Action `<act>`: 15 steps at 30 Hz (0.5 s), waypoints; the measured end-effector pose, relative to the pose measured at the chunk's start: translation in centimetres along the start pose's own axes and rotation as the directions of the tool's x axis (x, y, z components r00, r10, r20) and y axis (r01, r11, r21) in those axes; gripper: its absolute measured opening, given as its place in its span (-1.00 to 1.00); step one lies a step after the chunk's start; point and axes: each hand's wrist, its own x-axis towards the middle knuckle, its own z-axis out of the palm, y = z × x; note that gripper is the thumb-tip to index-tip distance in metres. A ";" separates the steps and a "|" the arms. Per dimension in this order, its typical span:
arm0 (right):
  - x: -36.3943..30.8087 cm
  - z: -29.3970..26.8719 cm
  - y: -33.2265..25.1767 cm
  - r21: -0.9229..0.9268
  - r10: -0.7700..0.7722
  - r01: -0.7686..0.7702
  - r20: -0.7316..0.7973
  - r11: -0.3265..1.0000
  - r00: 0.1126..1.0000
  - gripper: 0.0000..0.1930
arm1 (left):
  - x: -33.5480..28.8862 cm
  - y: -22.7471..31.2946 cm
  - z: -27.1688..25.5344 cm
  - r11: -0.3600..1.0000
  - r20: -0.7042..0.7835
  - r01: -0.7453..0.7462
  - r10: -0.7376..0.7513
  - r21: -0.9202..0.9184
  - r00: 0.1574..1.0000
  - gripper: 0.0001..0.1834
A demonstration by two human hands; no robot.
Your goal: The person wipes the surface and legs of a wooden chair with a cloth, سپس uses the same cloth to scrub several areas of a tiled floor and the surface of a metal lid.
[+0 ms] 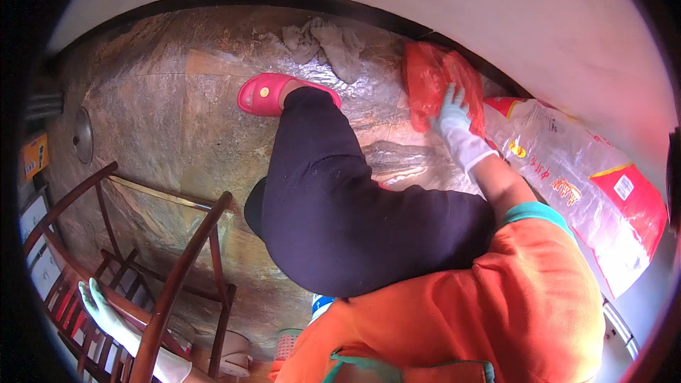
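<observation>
My right hand (454, 112), in a pale glove with a white cuff, lies on a red plastic bag (424, 89) by the wall. Its fingers are stretched out over the crumpled plastic. At the lower left, my left hand (103, 311), gloved too, rests with extended fingers against a rail of a dark wooden rack (170, 291). A large clear and red printed plastic sack (567, 170) lies right of the bag, along the wall.
Two grey rags (330, 46) lie on the wet-looking brown tiled floor (163, 99). My foot wears a pink slipper (259, 94). A round metal lid (83, 135) is at the left, near an orange box (34, 156). Shoes (234, 354) sit beside the rack.
</observation>
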 end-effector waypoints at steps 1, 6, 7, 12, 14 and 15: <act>3.1 1.8 1.8 0.130 0.068 -0.073 0.048 0.989 0.997 -0.10 | 0.0 0.1 0.3 0.999 0.003 -0.035 0.035 0.040 0.999 -0.39; 5.8 4.5 6.7 0.109 -0.045 0.043 0.013 0.993 0.999 -0.60 | 0.5 -0.5 -0.2 0.992 0.018 -0.102 0.101 0.073 0.995 -0.39; 4.5 3.8 7.3 0.048 -0.059 0.056 0.058 0.997 0.997 -0.66 | 0.3 -0.4 -0.3 0.994 0.021 -0.102 0.101 0.049 0.995 -0.39; -2.5 0.8 12.2 -0.130 -0.137 0.160 0.167 0.979 0.976 -0.74 | -0.2 -0.2 0.1 0.993 -0.009 -0.072 0.071 -0.092 0.997 -0.40; -4.9 1.1 14.5 -0.254 -0.133 0.204 0.272 0.945 0.953 -0.73 | -0.1 -0.1 0.0 0.996 0.008 -0.068 0.069 -0.064 0.998 -0.38; -6.1 1.4 16.0 -0.310 -0.126 0.243 0.353 0.919 0.927 -0.72 | -0.2 -0.1 -0.1 0.996 0.016 -0.065 0.066 -0.055 0.998 -0.37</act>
